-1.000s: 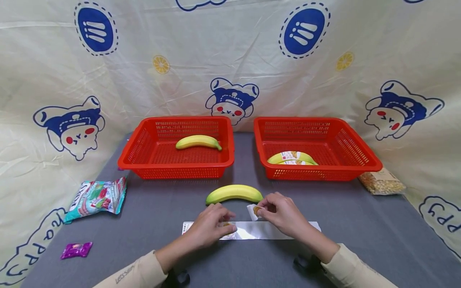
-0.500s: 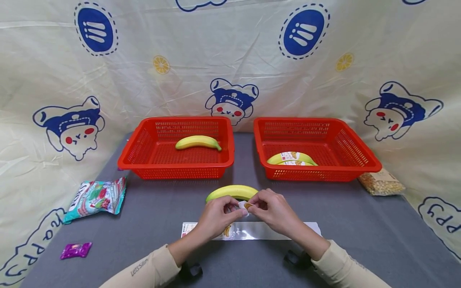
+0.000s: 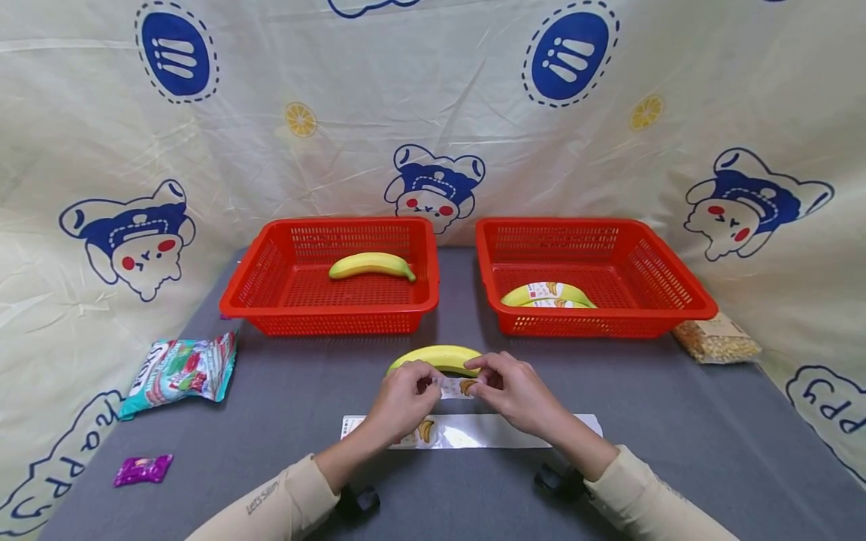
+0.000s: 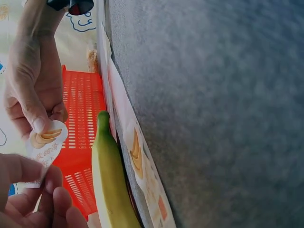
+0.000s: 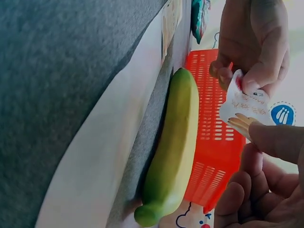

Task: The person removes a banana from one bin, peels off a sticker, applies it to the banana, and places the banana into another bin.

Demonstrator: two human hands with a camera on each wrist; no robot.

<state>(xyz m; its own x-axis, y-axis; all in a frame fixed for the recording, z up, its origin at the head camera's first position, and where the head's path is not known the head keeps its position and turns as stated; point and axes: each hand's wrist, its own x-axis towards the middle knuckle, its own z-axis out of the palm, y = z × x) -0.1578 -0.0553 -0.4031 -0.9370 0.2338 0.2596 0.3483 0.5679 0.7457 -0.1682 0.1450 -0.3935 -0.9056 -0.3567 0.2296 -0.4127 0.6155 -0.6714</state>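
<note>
Textured gray surface [image 3: 676,443], bearing a perforated red plastic left basket [image 3: 331,324] and right basket [image 3: 582,326] at far side, a gap between their rims. Nearer, a flat, glossy strip [image 3: 497,433], surface extending past both ends. Left hand [image 3: 401,402] and right hand [image 3: 517,394], just near of a smooth, curved banana [image 3: 436,356], pinch opposite ends of a thin, printed label [image 3: 452,388].

Cream sleeves [image 3: 274,507], black wrist cameras [image 3: 358,502].
The left sleeve [image 3: 291,485] carries small dark lettering [image 3: 262,497], apparently "Let's Slim"; similar marks [image 3: 675,494] on the right sleeve [image 3: 639,488] are too faint to read. Both cuffs [image 3: 314,485] end partway down the forearm, leaving the left hand [image 3: 404,397] and right hand [image 3: 517,392] bare. The right camera [image 4: 80,6] is rounded, with a dark red patch.
</note>
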